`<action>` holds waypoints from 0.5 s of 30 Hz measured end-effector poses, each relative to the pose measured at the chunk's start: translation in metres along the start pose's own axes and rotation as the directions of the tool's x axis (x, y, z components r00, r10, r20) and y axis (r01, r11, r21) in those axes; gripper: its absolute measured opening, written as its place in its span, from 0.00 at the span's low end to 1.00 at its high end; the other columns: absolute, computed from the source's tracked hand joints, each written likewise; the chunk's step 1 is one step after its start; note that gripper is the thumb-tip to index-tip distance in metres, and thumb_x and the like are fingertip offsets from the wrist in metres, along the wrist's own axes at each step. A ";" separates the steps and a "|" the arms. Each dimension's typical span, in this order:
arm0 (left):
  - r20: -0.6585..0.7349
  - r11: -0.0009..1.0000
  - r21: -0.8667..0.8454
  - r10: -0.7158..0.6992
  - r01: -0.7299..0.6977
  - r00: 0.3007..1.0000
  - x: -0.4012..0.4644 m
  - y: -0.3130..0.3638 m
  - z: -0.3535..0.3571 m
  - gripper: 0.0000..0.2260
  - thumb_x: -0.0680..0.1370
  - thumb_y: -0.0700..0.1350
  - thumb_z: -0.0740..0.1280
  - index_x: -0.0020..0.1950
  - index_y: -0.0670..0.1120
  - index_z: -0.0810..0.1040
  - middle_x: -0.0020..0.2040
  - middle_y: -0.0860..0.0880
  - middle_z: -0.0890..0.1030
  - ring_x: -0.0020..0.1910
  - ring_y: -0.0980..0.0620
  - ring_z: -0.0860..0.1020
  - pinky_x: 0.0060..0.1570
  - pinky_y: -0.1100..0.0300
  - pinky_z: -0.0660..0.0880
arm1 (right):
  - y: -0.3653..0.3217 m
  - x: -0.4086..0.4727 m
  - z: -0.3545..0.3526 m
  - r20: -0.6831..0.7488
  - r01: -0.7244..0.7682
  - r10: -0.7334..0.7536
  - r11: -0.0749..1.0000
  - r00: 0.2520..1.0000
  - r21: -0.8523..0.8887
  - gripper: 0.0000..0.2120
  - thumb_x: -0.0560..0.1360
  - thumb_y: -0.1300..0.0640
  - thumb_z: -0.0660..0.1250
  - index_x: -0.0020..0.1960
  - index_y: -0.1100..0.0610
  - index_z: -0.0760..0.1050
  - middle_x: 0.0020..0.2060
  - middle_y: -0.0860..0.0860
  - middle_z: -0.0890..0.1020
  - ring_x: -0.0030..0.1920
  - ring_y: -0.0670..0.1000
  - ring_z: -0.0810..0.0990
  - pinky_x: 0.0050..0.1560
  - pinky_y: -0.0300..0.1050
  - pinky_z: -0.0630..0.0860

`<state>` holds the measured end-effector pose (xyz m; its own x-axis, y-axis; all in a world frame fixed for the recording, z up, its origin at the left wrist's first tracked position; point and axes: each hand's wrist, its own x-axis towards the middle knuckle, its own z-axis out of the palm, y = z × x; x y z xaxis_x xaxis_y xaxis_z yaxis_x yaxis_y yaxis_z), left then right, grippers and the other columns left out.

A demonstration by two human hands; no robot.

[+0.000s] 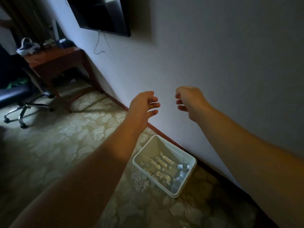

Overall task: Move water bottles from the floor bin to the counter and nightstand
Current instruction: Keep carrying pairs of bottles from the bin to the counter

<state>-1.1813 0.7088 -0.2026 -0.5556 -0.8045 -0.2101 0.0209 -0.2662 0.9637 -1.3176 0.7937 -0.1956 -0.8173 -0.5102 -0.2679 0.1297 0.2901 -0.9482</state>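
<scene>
A white plastic bin (pixel 142 154) stands on the patterned carpet against the wall. Several clear water bottles (pixel 162 162) lie inside it, their white caps (pixel 181 166) toward the right end. Both my arms reach forward, well above the bin. My left hand (pixel 144 104) hangs with loosely curled fingers and holds nothing. My right hand (pixel 189 100) is a little to its right, fingers also loosely curled and holding nothing. The two hands face each other with a gap between them, in front of the white wall.
A reddish wooden desk (pixel 54 61) stands at the back left with a shoe (pixel 28 46) and small items on it. A black office chair (pixel 24 102) on a chrome base sits before it. A dark TV (pixel 102 15) hangs on the wall.
</scene>
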 end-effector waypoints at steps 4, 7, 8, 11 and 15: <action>0.035 1.000 -0.017 -0.025 0.026 0.999 0.070 -0.005 -0.001 0.08 0.78 0.45 0.66 0.56 0.48 0.80 0.45 0.48 0.82 0.46 0.49 0.84 0.40 0.58 0.81 | 0.012 0.056 0.021 -0.025 -0.054 0.054 0.998 0.998 0.011 0.06 0.78 0.61 0.63 0.43 0.56 0.76 0.41 0.54 0.80 0.42 0.52 0.80 0.43 0.45 0.82; 0.067 0.997 -0.016 -0.073 0.074 0.995 0.118 -0.019 -0.003 0.07 0.80 0.43 0.66 0.56 0.48 0.80 0.44 0.47 0.82 0.46 0.49 0.84 0.41 0.57 0.81 | 0.027 0.090 0.034 -0.047 -0.095 0.096 0.995 0.994 0.025 0.06 0.78 0.61 0.62 0.43 0.56 0.75 0.41 0.54 0.79 0.43 0.53 0.79 0.47 0.48 0.82; 0.087 0.996 -0.016 -0.089 0.090 0.992 0.135 -0.026 -0.003 0.07 0.80 0.43 0.66 0.57 0.47 0.80 0.44 0.48 0.82 0.45 0.49 0.84 0.41 0.57 0.81 | 0.034 0.103 0.038 -0.061 -0.103 0.105 0.994 0.993 0.025 0.06 0.78 0.61 0.62 0.43 0.56 0.75 0.41 0.54 0.79 0.43 0.53 0.79 0.47 0.48 0.81; 0.165 0.993 -0.008 -0.113 0.116 0.980 0.191 -0.053 -0.004 0.08 0.80 0.43 0.65 0.58 0.47 0.80 0.43 0.48 0.82 0.45 0.49 0.84 0.43 0.57 0.80 | 0.063 0.143 0.055 -0.129 -0.131 0.135 0.991 0.982 0.038 0.07 0.78 0.61 0.62 0.43 0.55 0.75 0.41 0.55 0.79 0.43 0.54 0.78 0.46 0.49 0.80; 0.291 0.994 0.012 -0.107 0.108 0.951 0.269 -0.120 -0.008 0.09 0.78 0.41 0.63 0.57 0.47 0.80 0.42 0.48 0.81 0.45 0.48 0.83 0.43 0.56 0.79 | 0.144 0.201 0.086 -0.263 -0.154 0.173 0.984 0.949 0.092 0.07 0.78 0.60 0.62 0.44 0.54 0.76 0.41 0.54 0.79 0.41 0.53 0.78 0.45 0.49 0.81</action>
<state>-1.3271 0.5204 -0.3765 -0.7723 -0.5817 -0.2551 -0.0493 -0.3456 0.9371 -1.4149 0.6628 -0.4010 -0.9009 -0.2210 -0.3735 0.3051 0.2893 -0.9073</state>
